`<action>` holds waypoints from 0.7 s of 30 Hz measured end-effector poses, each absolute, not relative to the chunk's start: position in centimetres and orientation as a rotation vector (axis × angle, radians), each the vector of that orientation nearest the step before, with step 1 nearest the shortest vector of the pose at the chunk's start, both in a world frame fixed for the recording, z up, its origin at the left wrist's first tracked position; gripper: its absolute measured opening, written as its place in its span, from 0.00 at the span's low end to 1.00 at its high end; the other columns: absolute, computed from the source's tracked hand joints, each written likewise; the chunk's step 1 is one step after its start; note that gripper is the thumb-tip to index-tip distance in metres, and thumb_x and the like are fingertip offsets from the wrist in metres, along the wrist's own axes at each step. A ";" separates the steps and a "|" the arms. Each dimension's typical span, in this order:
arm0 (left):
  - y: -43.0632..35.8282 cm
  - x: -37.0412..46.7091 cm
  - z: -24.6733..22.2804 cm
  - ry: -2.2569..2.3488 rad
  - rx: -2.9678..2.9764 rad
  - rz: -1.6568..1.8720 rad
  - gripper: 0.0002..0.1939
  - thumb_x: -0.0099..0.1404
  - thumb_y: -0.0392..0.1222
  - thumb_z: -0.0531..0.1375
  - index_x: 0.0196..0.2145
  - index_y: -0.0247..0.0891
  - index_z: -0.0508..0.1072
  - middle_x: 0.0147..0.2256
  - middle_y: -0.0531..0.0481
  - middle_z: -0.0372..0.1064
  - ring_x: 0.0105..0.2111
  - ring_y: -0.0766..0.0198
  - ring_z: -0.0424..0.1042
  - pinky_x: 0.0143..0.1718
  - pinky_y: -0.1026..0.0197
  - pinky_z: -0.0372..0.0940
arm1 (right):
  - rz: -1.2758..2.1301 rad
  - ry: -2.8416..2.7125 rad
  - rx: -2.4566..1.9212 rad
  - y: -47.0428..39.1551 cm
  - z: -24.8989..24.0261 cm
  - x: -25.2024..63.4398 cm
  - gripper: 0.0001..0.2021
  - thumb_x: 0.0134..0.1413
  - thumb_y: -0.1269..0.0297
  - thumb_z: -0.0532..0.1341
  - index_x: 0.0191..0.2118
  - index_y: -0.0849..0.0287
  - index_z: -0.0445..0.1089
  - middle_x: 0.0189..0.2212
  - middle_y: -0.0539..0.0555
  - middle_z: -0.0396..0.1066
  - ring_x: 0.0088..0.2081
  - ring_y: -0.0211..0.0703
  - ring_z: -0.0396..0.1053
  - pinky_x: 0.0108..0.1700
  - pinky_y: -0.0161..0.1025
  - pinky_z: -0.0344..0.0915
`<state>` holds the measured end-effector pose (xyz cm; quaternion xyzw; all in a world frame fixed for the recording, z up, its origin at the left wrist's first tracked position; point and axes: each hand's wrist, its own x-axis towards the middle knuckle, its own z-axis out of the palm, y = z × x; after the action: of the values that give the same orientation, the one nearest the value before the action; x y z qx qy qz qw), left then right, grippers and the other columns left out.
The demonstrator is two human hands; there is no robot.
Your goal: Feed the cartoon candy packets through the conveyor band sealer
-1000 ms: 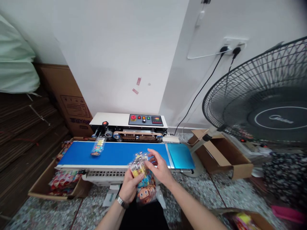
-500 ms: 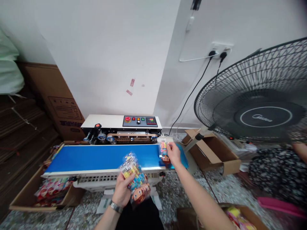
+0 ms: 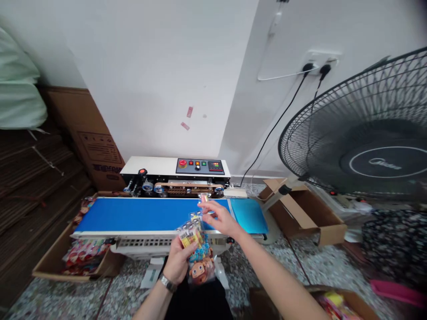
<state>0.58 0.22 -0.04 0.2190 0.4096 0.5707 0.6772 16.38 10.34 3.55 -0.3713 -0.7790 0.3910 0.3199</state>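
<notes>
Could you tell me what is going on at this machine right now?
A person sits at a band sealer with a blue conveyor belt. The left hand holds a stack of clear snack packets in its grip, just in front of the belt. The right hand is over the belt's right part, above the stack, with a small packet at its fingertips. A cardboard box of colourful packets sits at the belt's left end.
</notes>
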 end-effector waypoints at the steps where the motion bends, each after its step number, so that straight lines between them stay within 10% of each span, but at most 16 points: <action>1: 0.2 0.6 0.0 0.927 0.510 1.287 0.18 0.47 0.35 0.66 0.38 0.35 0.72 0.35 0.44 0.74 0.35 0.57 0.72 0.38 0.56 0.66 | 1.030 -2.099 -0.917 9.7 4.3 16.0 0.16 0.54 0.60 0.56 0.49 0.51 0.66 0.44 0.53 0.67 0.36 0.36 0.68 0.35 0.33 0.66; 21: 0.3 0.9 0.0 0.882 0.341 1.343 0.21 0.47 0.36 0.66 0.41 0.34 0.71 0.38 0.43 0.75 0.37 0.54 0.73 0.41 0.53 0.66 | 0.979 -1.531 -1.306 6.8 -0.8 16.5 0.14 0.56 0.54 0.51 0.35 0.59 0.67 0.30 0.51 0.69 0.32 0.39 0.66 0.33 0.33 0.62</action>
<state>0.85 0.30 0.01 0.1519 0.3932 0.5987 0.6811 16.47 6.81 -0.79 -0.5249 -0.6154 0.3937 0.4368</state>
